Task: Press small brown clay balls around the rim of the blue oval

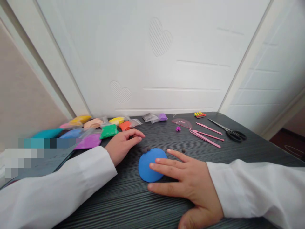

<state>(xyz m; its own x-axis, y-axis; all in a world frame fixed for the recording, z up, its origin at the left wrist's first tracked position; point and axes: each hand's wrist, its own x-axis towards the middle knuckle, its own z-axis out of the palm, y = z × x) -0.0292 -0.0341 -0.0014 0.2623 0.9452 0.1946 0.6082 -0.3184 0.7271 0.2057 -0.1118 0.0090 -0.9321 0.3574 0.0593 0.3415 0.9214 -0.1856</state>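
A flat blue clay disc (147, 163) lies on the dark wood-grain table (143, 210). My right hand (188, 183) rests flat beside it, fingers spread, with fingertips on the disc's right side. Two small dark clay balls (146, 149) sit at the disc's top edge, and a third dark ball (183, 150) lies just beyond my right index finger. My left hand (122, 144) rests on the table to the disc's upper left, fingers loosely curled and pinched together near the tips; I cannot make out anything in them. Both arms wear white sleeves.
Several bags of coloured clay (95, 128) lie at the back left, a purple bag (162, 117) further right. Pink modelling tools (207, 135), a pink semicircular tool (182, 123), a small purple clay piece (178, 128), black scissors (228, 132) and a small multicoloured clay item (199, 114) lie back right. A white panelled wall stands behind.
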